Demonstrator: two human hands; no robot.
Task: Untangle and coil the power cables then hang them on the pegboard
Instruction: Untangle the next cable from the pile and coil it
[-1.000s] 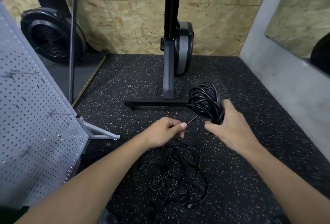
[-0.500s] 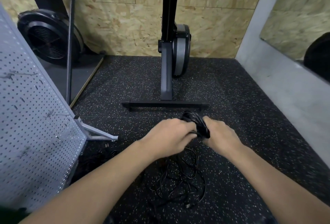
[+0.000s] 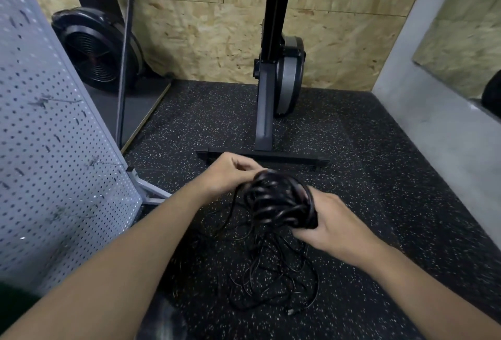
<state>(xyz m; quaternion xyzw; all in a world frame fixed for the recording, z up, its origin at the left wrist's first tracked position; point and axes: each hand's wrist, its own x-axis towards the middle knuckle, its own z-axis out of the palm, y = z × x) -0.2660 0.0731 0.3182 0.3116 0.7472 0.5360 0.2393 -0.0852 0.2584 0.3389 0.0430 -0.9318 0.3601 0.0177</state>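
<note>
Right hand (image 3: 334,221), centre right of the frame, has its fingers wrapped round one side of a coiled cable (image 3: 279,201), a single black bundle of many loops held up off the floor. Left hand (image 3: 230,174), just up and left of it, has its fingers curled in at the coil's upper edge. It appears to pinch one strand there, though blur smears the contact. Two bare forearms run in from the bottom corners.

Below the hands, at lower centre, one loose tangle (image 3: 271,282) of thin black cable lies spread on the speckled rubber floor (image 3: 379,150). One plug end (image 3: 294,311) shows at its lower right edge. How many separate cables make up the tangle cannot be told.

Along the left edge stands one grey pegboard (image 3: 54,155), tilted on a metal foot, with a few wire hooks on it.

Farther back, at upper centre, one black upright machine (image 3: 267,101) rests on a flat crossbar. One round black fan housing (image 3: 95,49) sits at upper left against the chipboard wall (image 3: 206,36).
</note>
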